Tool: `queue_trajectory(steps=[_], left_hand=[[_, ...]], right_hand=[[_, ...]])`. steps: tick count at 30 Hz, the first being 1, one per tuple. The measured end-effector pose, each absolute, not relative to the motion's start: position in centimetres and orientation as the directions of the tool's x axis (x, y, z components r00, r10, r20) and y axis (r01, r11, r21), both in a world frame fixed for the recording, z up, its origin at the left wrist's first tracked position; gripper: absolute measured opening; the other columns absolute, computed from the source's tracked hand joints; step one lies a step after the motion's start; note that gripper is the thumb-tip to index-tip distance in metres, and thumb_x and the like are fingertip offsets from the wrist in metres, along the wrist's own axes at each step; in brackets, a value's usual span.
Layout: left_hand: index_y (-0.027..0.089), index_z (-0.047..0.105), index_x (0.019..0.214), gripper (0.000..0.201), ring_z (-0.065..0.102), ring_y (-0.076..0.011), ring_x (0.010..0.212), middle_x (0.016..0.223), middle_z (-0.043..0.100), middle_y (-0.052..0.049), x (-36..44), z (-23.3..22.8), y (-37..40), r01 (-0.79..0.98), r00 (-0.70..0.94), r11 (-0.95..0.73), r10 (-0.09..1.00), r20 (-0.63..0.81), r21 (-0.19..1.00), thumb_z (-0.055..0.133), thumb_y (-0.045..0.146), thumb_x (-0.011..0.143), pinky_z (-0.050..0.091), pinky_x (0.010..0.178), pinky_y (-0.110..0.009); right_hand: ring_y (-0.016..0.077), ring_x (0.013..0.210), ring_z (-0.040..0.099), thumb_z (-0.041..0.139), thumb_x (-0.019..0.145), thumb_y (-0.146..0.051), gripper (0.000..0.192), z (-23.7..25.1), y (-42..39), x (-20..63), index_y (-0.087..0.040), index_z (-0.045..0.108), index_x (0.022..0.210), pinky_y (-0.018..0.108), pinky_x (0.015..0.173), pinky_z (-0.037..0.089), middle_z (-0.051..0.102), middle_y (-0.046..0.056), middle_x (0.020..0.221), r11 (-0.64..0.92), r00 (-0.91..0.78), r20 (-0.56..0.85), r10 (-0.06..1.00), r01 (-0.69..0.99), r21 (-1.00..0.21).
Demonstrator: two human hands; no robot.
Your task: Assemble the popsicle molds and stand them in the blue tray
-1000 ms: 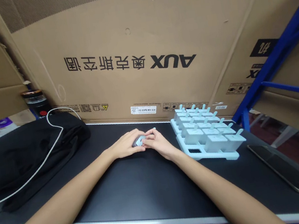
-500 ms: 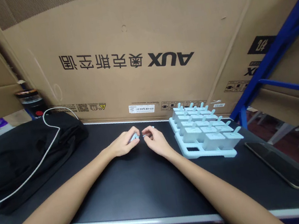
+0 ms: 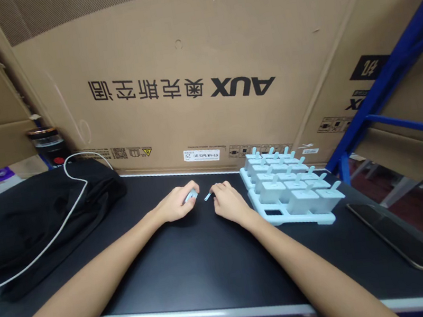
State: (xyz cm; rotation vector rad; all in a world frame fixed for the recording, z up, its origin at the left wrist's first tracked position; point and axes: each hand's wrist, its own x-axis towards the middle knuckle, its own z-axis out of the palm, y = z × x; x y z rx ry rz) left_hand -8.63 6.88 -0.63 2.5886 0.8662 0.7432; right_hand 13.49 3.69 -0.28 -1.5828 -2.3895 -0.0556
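Head view: the left hand [image 3: 176,205] curls closed around a small pale-blue plastic mould cup [image 3: 190,196], most of it hidden by the fingers. At its 3 o'clock, just apart, the right hand [image 3: 229,203] pinches a thin pale-blue plastic stick [image 3: 208,196] that points toward the cup. Both rest on the black matte tabletop [image 3: 195,257]. The stick looks slight and smooth; held only at its end, it could slip or twist free. At the right hand's 3 o'clock stands the pale-blue plastic ice-pop mould tray [image 3: 291,194], near enough for a wrist to knock.
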Motion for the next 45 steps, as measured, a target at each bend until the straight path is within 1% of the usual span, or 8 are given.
queue_trajectory(steps=[10, 14, 19, 22, 27, 31, 36, 45], left_hand=[[0.022, 0.051, 0.107, 0.021, 0.049, -0.0129, 0.061, 0.074, 0.053, 0.003, -8.1, -0.8, 6.6, 0.494, 0.658, -0.726, 0.672, 0.340, 0.478, 0.048, 0.037, 0.093, 0.040, 0.063, -0.025], [0.022, 0.050, 0.105, 0.020, 0.050, -0.0133, 0.064, 0.076, 0.054, 0.003, -8.2, -0.7, 6.5, 0.482, 0.654, -0.724, 0.672, 0.347, 0.493, 0.046, 0.038, 0.094, 0.039, 0.064, -0.025], [0.020, 0.048, 0.107, 0.030, 0.047, -0.0131, 0.063, 0.072, 0.052, 0.003, -8.3, -0.7, 6.6, 0.412, 0.577, -0.675, 0.714, 0.398, 0.612, 0.033, 0.045, 0.099, 0.037, 0.064, -0.026], [0.020, 0.047, 0.108, 0.029, 0.046, -0.0130, 0.063, 0.073, 0.051, 0.004, -8.3, -0.7, 6.5, 0.411, 0.563, -0.676, 0.716, 0.414, 0.611, 0.034, 0.045, 0.099, 0.037, 0.065, -0.026], [0.022, 0.046, 0.106, 0.022, 0.049, -0.0139, 0.064, 0.076, 0.051, 0.003, -8.0, -0.9, 6.4, 0.509, 0.593, -0.696, 0.710, 0.379, 0.506, 0.043, 0.040, 0.096, 0.037, 0.065, -0.027], [0.022, 0.045, 0.105, 0.017, 0.049, -0.0142, 0.064, 0.077, 0.051, 0.003, -7.9, -1.0, 6.5, 0.526, 0.618, -0.724, 0.686, 0.385, 0.446, 0.043, 0.035, 0.094, 0.038, 0.064, -0.027], [0.023, 0.046, 0.107, 0.018, 0.052, -0.0155, 0.067, 0.082, 0.056, 0.001, -7.8, -1.0, 6.4, 0.548, 0.628, -0.728, 0.683, 0.373, 0.412, 0.045, 0.031, 0.091, 0.040, 0.066, -0.028], [0.021, 0.040, 0.117, 0.036, 0.061, -0.0212, 0.087, 0.103, 0.062, -0.006, -7.0, -1.1, 5.9, 0.442, 0.631, -0.697, 0.689, 0.357, 0.565, 0.050, 0.046, 0.094, 0.046, 0.078, -0.033]], right_hand=[[0.0271, 0.101, 0.053, 0.057, 0.087, -0.023, 0.010, 0.2, 3.9, 14.9, -0.017, 0.064, 0.090, 0.037, 0.086, 0.043, 0.064, 0.014, 0.099, 0.339, -0.295, 0.208, 0.933, 0.914, -0.223], [0.0223, 0.090, 0.060, 0.053, 0.089, -0.021, 0.011, 0.6, 4.0, 14.8, -0.018, 0.063, 0.094, 0.032, 0.079, 0.044, 0.068, 0.010, 0.093, 0.326, -0.266, 0.207, 0.942, 0.875, -0.358], [0.0134, 0.070, 0.063, 0.038, 0.099, -0.036, 0.031, 1.6, 3.9, 14.1, -0.021, 0.064, 0.108, 0.025, 0.071, 0.047, 0.071, 0.001, 0.083, 0.390, -0.314, 0.233, 0.921, 0.709, -0.588], [0.0157, 0.079, 0.065, 0.043, 0.096, -0.040, 0.034, 2.3, 3.6, 13.7, -0.020, 0.069, 0.105, 0.027, 0.077, 0.047, 0.071, 0.003, 0.086, 0.448, -0.264, 0.362, 0.894, 0.515, -0.731], [0.0172, 0.091, 0.064, 0.046, 0.093, -0.034, 0.029, 2.8, 3.2, 13.5, -0.019, 0.071, 0.090, 0.029, 0.087, 0.045, 0.071, 0.003, 0.093, 0.496, -0.201, 0.456, 0.867, 0.424, -0.758], [0.0145, 0.073, 0.061, 0.047, 0.092, -0.034, 0.027, 2.2, 3.2, 13.2, -0.019, 0.068, 0.086, 0.027, 0.072, 0.045, 0.065, 0.001, 0.077, 0.455, -0.236, 0.389, 0.890, 0.403, -0.795], [0.0083, 0.046, 0.048, 0.060, 0.086, -0.044, 0.025, 1.2, 3.0, 12.3, -0.021, 0.059, 0.096, 0.022, 0.049, 0.038, 0.054, -0.006, 0.062, 0.288, -0.203, 0.245, 0.948, 0.225, -0.931], [0.0102, 0.059, 0.058, 0.075, 0.074, -0.042, 0.038, 0.3, 3.1, 11.3, -0.019, 0.054, 0.095, 0.025, 0.061, 0.050, 0.062, -0.005, 0.065, 0.169, -0.169, 0.181, 0.969, -0.087, -0.982]])
